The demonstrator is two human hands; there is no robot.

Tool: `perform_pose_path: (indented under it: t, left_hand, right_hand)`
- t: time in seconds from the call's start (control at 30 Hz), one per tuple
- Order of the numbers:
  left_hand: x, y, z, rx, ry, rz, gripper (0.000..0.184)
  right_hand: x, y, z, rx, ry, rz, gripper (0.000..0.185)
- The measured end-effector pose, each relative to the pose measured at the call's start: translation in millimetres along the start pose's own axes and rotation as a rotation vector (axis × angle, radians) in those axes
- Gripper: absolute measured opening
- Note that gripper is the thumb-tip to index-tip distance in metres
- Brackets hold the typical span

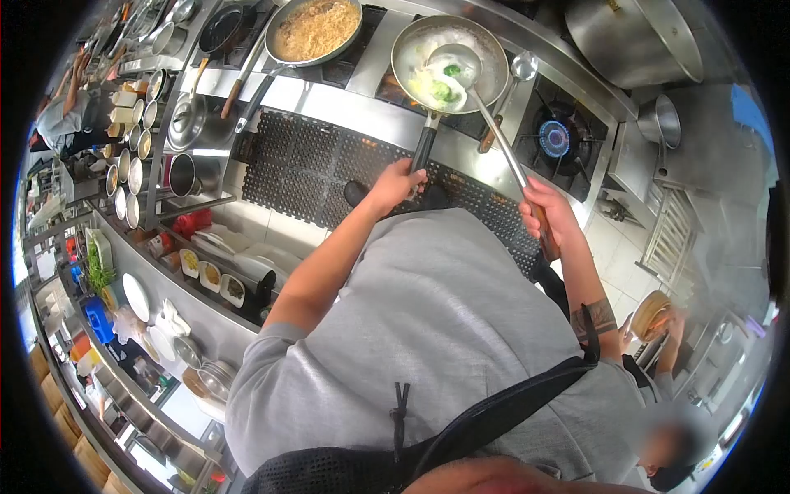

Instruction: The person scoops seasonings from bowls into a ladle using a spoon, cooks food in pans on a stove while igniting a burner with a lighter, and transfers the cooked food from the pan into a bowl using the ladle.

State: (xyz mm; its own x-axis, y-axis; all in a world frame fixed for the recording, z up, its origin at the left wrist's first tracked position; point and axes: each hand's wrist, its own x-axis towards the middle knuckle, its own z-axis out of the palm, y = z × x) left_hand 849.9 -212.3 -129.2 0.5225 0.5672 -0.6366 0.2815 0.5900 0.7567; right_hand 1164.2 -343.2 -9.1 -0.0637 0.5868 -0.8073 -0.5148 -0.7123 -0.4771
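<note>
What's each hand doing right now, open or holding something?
Left hand: closed, holding the black pan handle.
Right hand: closed, holding the wooden ladle handle.

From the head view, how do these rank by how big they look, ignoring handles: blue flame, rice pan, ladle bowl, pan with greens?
Largest to smallest:
1. Pan with greens
2. Rice pan, at the picture's top edge
3. Ladle bowl
4. Blue flame
</note>
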Motion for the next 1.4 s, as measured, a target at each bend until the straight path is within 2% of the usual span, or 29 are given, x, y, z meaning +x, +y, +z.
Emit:
perform_pose_path:
  t: [0.07,0.13,0.17,0.23,0.37,0.43,0.57,0.63,0.7,0.73,0.8,0.87,0.93,0.97,1.03,1.07,1.2,1.27,1.4]
  left_hand:
    - [1,-1,1,-0.004,0.005,-0.003,0.017]
    - [3,-1,2,-0.005,0.009,-0.004,0.019]
    - [3,-2,2,0.004,0.007,-0.002,0.019]
    - [4,-2,1,0.019,0.004,0.001,0.019]
    - [4,3,1,0.049,-0.003,-0.029,0.017]
    - [4,4,1,0.05,-0.003,-0.042,0.017]
    - [7,-3,-4,0.045,-0.029,-0.03,0.023]
    - [7,-7,-9,0.032,-0.041,-0.006,0.027]
    - [0,1,-13,-0.019,-0.066,-0.022,0.039]
    - [0,-2,-17,-0.025,-0.071,-0.023,0.039]
    - [5,-13,-31,-0.156,-0.057,-0.108,0.05]
    - [18,-37,-52,-0.127,-0.023,-0.137,0.049]
    - [32,-57,-74,0.086,0.055,-0.194,0.04]
    - [40,-69,-84,0.077,0.045,-0.196,0.04]
    - [57,-90,-104,0.088,0.176,-0.25,0.042]
    - [65,-99,-112,0.084,0.161,-0.253,0.042]
    - [94,-115,-138,0.051,0.243,-0.32,0.036]
    - [110,-121,-151,0.036,0.261,-0.311,0.026]
    - [141,-127,-169,0.073,0.29,-0.294,0.032]
  right_hand:
    - [-11,3,3,-0.062,0.015,-0.049,0.047]
    - [-21,4,9,-0.294,0.201,-0.135,0.053]
    - [-23,6,6,-0.289,0.204,-0.135,0.053]
    - [-24,9,-1,-0.518,0.327,-0.224,0.057]
    - [-33,12,-6,-0.663,0.423,-0.284,0.055]
    - [-37,17,-15,-0.977,0.505,-0.426,0.056]
    - [-61,22,-8,-1.055,0.555,-0.366,0.056]
    - [-65,33,-17,-1.11,0.534,-0.437,0.056]
    - [-65,40,-20,-1.133,0.53,-0.429,0.056]
    - [-66,43,-21,-1.158,0.523,-0.419,0.056]
    - [-62,46,-21,-1.178,0.516,-0.457,0.057]
    - [-56,45,-16,-1.319,0.567,-0.447,0.057]
    - [-44,48,-14,-1.337,0.597,-0.48,0.056]
    - [-38,49,-13,-1.347,0.622,-0.516,0.056]
    - [-27,47,-2,-1.374,0.67,-0.475,0.055]
    - [-22,47,5,-1.392,0.713,-0.443,0.055]
    - [0,50,29,-1.387,0.792,-0.448,0.055]
    - [11,54,45,-1.377,0.858,-0.47,0.055]
    - [21,58,77,-1.324,0.917,-0.538,0.054]
